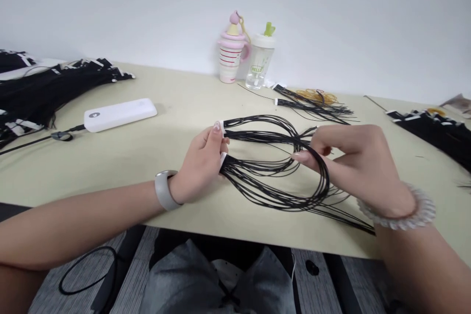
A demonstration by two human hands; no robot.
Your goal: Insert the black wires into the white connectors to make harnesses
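Note:
My left hand (201, 167) pinches the white-tagged ends of a bundle of thin black cords (272, 176) just above the beige table (154, 157). A grey band sits on that wrist. My right hand (353, 167) is closed on the cords where they bend into a loop, with thumb and forefinger pinched. A clear coiled bracelet circles the right wrist. The cords' loose ends trail right across the table, under my right hand.
A white power bank (119, 114) with a cable lies at the left. Piles of black cords lie at far left (47, 88) and far right (437, 132). A pink-striped cup (230, 54), a clear bottle (259, 59), another cord bundle (312, 105) and yellow rubber bands (316, 94) sit behind.

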